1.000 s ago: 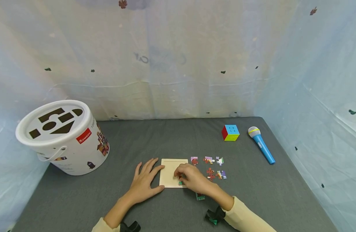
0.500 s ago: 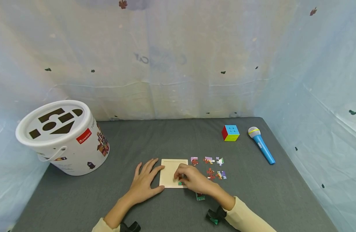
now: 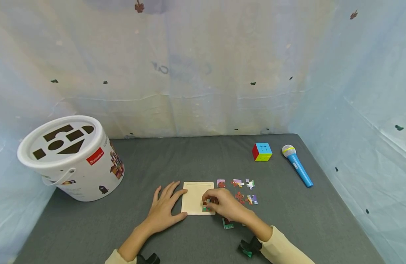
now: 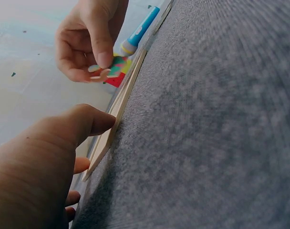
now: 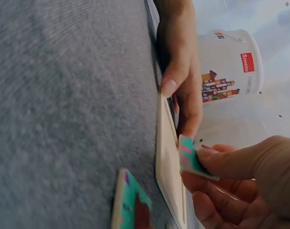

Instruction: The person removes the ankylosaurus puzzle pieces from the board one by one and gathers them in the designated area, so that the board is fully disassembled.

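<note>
My right hand (image 3: pixel 224 202) pinches a jigsaw puzzle piece (image 5: pixel 190 158) between thumb and fingers, its green and pink printed face showing in the right wrist view. The piece is over the lower right part of a pale wooden puzzle tray (image 3: pixel 191 200), which has a raised border. On the tray's left side, my left hand (image 3: pixel 166 207) lies with fingers spread, thumb and index fingertip at the edge. Another green and brown puzzle piece (image 5: pixel 135 202) lies on the cloth in front of the tray, partly hidden by the right hand in the head view.
Several loose puzzle pieces (image 3: pixel 239 197) lie right of the tray. Farther back are a colour cube (image 3: pixel 262 152) and a blue toy microphone (image 3: pixel 298 167). A large white bucket (image 3: pixel 80 172) with shaped holes in its lid stands at the left on the grey cloth (image 3: pixel 150 157).
My right hand has shifted slightly right with the puzzle piece, and more of the piece now shows beneath its fingers. My left hand has stayed at the tray's edge.
</note>
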Demonstrator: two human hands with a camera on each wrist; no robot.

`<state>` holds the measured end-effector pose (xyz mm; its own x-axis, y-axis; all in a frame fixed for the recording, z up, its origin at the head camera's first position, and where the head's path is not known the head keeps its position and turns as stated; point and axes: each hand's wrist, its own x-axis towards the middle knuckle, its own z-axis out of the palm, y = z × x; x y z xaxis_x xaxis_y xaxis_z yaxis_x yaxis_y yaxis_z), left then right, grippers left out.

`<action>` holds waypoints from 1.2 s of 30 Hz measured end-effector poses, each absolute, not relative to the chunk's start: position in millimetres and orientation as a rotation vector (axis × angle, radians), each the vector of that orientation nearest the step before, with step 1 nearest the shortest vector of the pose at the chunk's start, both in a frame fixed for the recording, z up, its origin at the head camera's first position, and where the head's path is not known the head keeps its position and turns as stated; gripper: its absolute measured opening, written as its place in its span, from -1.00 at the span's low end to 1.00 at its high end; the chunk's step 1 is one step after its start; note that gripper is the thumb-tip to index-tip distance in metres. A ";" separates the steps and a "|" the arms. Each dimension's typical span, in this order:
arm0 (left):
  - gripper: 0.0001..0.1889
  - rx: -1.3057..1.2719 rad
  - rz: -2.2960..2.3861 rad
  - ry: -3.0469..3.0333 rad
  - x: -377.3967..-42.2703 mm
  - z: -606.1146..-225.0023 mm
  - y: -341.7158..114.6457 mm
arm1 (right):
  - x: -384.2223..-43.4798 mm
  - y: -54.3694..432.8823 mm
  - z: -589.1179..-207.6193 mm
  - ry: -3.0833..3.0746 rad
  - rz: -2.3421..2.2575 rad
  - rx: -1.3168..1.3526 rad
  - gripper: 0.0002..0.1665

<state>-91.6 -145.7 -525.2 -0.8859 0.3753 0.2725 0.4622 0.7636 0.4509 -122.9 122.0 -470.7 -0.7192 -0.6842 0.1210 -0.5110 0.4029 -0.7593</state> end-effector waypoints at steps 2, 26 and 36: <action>-0.28 -0.668 -0.779 -2.790 -91.8 -525.3 -145.7 | -123.1 127.1 -469.2 2.438 -1.247 -1.043 -0.84; -0.26 -0.669 -0.802 -2.772 -91.6 -527.6 -145.8 | -114.4 269.2 -455.8 2.280 -1.238 -0.818 -0.88; -0.26 -0.675 -0.797 -2.766 -91.8 -527.5 -145.3 | -113.4 277.6 -458.4 2.193 -1.198 -0.757 -0.91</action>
